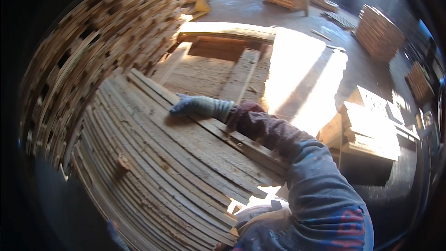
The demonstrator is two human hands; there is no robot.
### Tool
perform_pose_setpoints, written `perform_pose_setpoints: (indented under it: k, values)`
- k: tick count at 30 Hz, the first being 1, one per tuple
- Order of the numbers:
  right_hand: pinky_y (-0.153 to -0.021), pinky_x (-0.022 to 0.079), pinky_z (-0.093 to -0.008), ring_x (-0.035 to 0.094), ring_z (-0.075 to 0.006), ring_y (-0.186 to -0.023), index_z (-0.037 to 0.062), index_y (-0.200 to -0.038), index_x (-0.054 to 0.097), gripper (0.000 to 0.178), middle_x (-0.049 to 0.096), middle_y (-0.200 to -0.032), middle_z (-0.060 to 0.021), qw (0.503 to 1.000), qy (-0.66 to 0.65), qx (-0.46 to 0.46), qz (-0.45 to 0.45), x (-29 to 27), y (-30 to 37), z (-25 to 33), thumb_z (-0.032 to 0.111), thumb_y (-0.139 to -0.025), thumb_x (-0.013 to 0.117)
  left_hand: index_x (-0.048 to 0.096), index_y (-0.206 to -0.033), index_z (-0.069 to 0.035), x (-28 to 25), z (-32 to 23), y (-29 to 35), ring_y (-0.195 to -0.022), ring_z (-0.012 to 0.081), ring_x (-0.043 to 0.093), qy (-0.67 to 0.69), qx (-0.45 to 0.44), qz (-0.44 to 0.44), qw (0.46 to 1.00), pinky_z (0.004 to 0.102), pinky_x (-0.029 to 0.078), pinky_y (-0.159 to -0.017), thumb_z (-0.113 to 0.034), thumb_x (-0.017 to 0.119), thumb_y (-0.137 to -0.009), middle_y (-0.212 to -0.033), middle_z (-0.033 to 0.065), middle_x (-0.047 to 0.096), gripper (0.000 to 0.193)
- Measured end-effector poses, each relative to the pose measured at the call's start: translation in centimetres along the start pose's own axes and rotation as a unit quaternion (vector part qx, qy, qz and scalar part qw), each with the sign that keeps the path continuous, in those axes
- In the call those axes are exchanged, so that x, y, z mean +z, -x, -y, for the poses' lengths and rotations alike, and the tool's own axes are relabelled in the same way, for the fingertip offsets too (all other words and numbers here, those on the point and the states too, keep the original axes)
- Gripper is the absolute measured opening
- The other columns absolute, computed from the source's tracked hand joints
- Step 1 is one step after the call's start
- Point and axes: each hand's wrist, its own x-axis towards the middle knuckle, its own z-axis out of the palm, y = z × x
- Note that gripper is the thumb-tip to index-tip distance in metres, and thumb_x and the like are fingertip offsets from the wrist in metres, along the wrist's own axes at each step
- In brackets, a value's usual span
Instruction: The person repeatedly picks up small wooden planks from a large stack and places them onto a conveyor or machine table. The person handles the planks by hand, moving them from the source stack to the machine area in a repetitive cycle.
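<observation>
A thick stack of rough, greyish wooden planks fills the middle and lower left, its layered edges facing me. My right hand, in a grey-blue knit glove, lies at the far edge of the top boards. Its fingers are curled over a long wooden plank there, though the plank partly hides the grip. Only a small gloved part of my left hand shows low on the left, against the near side of the stack. Its fingers are hidden.
A tall stack of boards rises on the left. Beyond my right hand lies a timber frame with crosspieces. More pallet stacks stand farther off on the floor. Sunlit lumber sits at the right.
</observation>
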Motion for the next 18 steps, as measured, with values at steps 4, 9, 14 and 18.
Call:
perform_pose_setpoints:
  k: [4, 9, 14, 18]
  values:
    - [-0.107, 0.044, -0.0313, 0.059, -0.0142, -0.112, 0.0042, -0.131, 0.058, 0.041, 0.065, -0.119, -0.0066, 0.988, -0.122, 0.043, -0.085, 1.6, 1.8, 10.1, 0.015, -0.093, 0.071, 0.054, -0.138, -0.004, 7.8, -6.4, -3.3, -0.123, 0.0202, 0.054, -0.033, 0.047, 0.073, 0.996, 0.0368, 0.041, -0.109, -0.026, 0.043, -0.108, -0.131, 0.0078, 0.056, 0.039]
    - [-0.106, 0.046, -0.0311, 0.059, -0.018, -0.117, 0.0029, -0.119, 0.07, 0.023, 0.066, -0.116, -0.0075, 0.903, -0.254, 0.026, -0.346, 5.5, 11.0, 21.6, 0.009, -0.098, 0.062, 0.049, -0.143, -0.005, 20.9, -12.8, -8.1, -0.131, 0.0202, 0.048, 0.01, 0.099, 0.334, 0.937, 0.036, 0.036, -0.114, -0.025, 0.041, -0.109, -0.141, 0.0082, 0.05, 0.041]
    - [-0.106, 0.046, -0.0322, 0.058, -0.0156, -0.119, 0.0023, -0.126, 0.064, 0.035, 0.066, -0.122, -0.0078, 0.797, -0.023, 0.122, -0.591, 18.7, 24.5, 40.3, 0.017, -0.094, 0.069, 0.043, -0.149, -0.006, 33.6, -16.6, -5.6, -0.139, 0.0201, 0.042, 0.143, 0.12, 0.656, 0.731, 0.0353, 0.03, -0.119, -0.024, 0.038, -0.11, -0.151, 0.0085, 0.043, 0.043]
    - [-0.104, 0.049, -0.0327, 0.062, -0.0155, -0.116, 0.0034, -0.124, 0.066, 0.028, 0.068, -0.121, -0.006, 0.573, 0.038, 0.118, -0.81, 35.9, 33.5, 52.8, 0.014, -0.098, 0.064, 0.038, -0.154, -0.006, 46.0, -18.3, 5.4, -0.146, 0.0201, 0.037, 0.235, 0.083, 0.899, 0.36, 0.0347, 0.026, -0.123, -0.023, 0.036, -0.111, -0.159, 0.0088, 0.038, 0.046]
